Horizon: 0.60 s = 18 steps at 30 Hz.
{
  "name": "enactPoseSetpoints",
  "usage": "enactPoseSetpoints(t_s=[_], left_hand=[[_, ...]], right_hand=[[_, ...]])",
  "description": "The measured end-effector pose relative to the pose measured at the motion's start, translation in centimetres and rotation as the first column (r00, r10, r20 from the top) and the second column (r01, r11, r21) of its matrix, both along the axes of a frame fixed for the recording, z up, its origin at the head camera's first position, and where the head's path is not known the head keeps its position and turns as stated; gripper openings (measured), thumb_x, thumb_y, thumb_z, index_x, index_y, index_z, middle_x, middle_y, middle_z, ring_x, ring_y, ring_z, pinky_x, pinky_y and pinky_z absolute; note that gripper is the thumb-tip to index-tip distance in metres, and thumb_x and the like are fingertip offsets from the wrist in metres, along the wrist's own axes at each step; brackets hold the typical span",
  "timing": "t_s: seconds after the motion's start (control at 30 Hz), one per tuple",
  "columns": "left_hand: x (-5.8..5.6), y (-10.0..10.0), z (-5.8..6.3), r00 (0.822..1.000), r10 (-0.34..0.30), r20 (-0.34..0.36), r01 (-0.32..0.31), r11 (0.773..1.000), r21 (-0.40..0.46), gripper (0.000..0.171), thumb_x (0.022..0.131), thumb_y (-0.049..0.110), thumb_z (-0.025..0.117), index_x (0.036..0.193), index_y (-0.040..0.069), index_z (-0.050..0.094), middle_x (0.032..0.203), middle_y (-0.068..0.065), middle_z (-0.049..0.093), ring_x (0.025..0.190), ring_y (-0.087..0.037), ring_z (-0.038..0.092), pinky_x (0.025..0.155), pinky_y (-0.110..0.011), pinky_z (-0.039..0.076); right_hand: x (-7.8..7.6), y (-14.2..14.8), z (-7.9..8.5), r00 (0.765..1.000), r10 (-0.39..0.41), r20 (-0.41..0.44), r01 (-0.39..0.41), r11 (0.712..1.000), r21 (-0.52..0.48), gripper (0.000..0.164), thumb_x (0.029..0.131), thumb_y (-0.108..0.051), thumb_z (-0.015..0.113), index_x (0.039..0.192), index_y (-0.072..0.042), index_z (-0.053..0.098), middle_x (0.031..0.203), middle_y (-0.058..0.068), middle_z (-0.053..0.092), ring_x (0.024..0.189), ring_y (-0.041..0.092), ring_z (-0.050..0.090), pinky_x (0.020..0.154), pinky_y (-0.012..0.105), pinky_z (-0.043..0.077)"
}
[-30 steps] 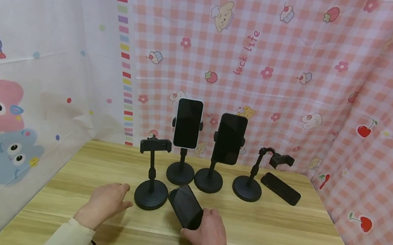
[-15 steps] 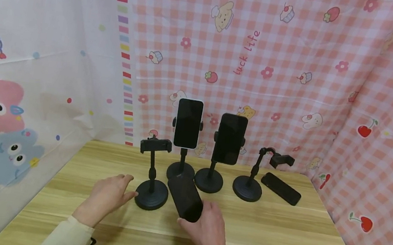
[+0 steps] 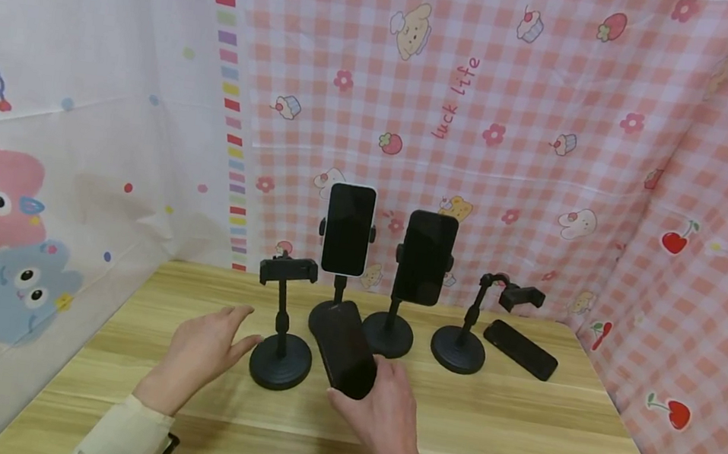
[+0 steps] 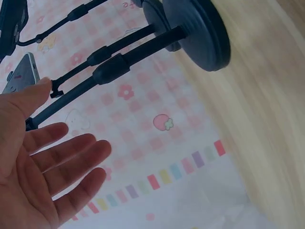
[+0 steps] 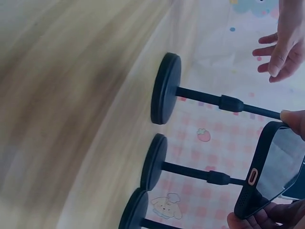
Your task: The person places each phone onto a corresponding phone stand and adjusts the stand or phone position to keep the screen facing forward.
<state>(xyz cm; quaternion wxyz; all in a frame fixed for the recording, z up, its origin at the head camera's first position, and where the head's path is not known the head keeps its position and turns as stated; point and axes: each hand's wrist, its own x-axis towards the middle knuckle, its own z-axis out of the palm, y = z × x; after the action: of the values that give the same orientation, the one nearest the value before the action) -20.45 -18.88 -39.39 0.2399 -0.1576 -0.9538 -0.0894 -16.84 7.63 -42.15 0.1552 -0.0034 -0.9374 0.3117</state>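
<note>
In the head view my right hand [image 3: 383,417] grips the lower end of a black smartphone [image 3: 343,347], thumb on one long side and fingers on the other. The phone is tilted above the table, its top overlapping the base of a stand behind. The right wrist view shows the phone's edge [image 5: 257,176] between thumb and fingers. My left hand [image 3: 199,351] hovers left of the front phone stand [image 3: 280,362], thumb and fingers spread, holding nothing. That stand's clamp [image 3: 289,270] bears no phone. From the left wrist, the palm [image 4: 19,186] faces the stand's post [image 4: 112,69].
Behind, one stand bears a white-edged phone [image 3: 348,229] and another a black phone [image 3: 426,258]. At right are a phoneless stand [image 3: 458,348] and a black phone [image 3: 520,350] lying on the wooden table [image 3: 514,446]. Patterned cloth [image 3: 514,185] hangs behind the table.
My right hand has lifted the smartphone and carried it slightly forward. The left hand has moved a little forward and right, closer to the front stand.
</note>
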Motion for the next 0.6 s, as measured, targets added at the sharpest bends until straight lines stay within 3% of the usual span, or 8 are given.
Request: enactPoseSetpoints(t_s=[0.3,0.47,0.6], left_hand=[[0.0,0.2,1.7,0.986,-0.023,-0.163,0.033,0.998,0.062,0.053,0.082,0.04,0.071,0.117,0.001,0.064,0.098,-0.02,0.074,0.056,-0.032,0.065,0.043,-0.047,0.052],[-0.3,0.4,2.8,0.949,-0.044,-0.313,0.076,0.993,0.091,0.064,0.077,0.037,0.076,0.127,0.002,0.057,0.091,-0.019,0.074,0.047,-0.026,0.06,0.032,-0.037,0.042],[-0.6,0.6,3.8,0.907,-0.081,-0.413,0.135,0.985,0.103,0.072,0.086,0.055,0.06,0.133,0.002,0.051,0.084,-0.018,0.072,0.042,-0.021,0.054,0.028,-0.032,0.036]], right_hand=[[-0.2,-0.3,1.4,0.999,-0.011,-0.034,0.01,1.0,-0.027,0.082,0.061,-0.058,0.078,0.119,-0.002,0.061,0.1,0.011,0.057,0.08,0.021,0.052,0.068,0.038,0.051],[-0.4,-0.4,2.1,0.999,-0.005,-0.047,0.003,0.999,-0.04,0.081,0.062,-0.057,0.077,0.119,-0.002,0.061,0.101,0.01,0.057,0.08,0.02,0.052,0.068,0.038,0.051],[-0.5,-0.4,2.6,0.998,-0.008,-0.058,0.006,0.999,-0.05,0.079,0.061,-0.056,0.078,0.117,-0.003,0.061,0.101,0.011,0.057,0.081,0.021,0.052,0.068,0.039,0.052]])
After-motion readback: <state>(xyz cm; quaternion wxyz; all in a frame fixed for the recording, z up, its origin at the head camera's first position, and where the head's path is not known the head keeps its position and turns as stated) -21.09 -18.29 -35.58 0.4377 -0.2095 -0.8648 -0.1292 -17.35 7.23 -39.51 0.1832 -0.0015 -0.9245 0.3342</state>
